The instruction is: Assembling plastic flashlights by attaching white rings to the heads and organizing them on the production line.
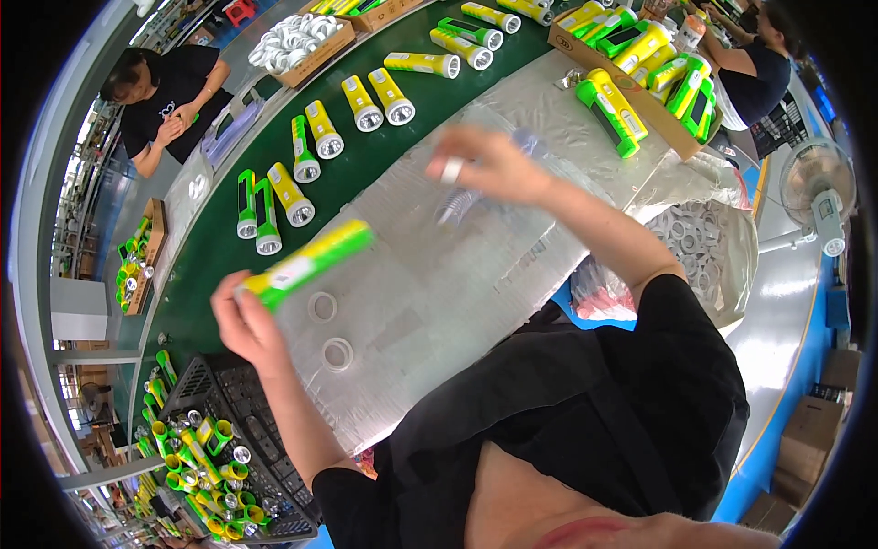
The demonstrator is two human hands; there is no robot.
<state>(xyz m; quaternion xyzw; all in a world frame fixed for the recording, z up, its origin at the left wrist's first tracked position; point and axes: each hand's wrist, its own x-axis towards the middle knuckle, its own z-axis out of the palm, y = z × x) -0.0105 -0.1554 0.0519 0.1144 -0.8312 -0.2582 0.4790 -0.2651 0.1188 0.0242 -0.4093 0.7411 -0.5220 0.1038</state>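
Observation:
On the left, my left hand point(245, 316) is closed around one end of a yellow and green flashlight point(306, 265), which tilts up to the right above the table. My right hand point(494, 166) is over the table's middle, smeared by motion. Something white shows at its fingers, but whether it is held or worn I cannot tell. Beneath it lies a blurred stack of clear round pieces point(460, 203). Two white rings, an upper ring point(322, 306) and a lower ring point(337, 354), lie on the plastic-covered tabletop point(412, 320) close to my left forearm.
Several flashlights point(291, 195) line the green belt point(206, 274) beyond the table. At the far right stands a carton point(672, 133) of flashlights. A bag of white rings point(700, 242) is beside my right arm; a black crate point(265, 439) sits lower left. Co-workers point(174, 101) stand across.

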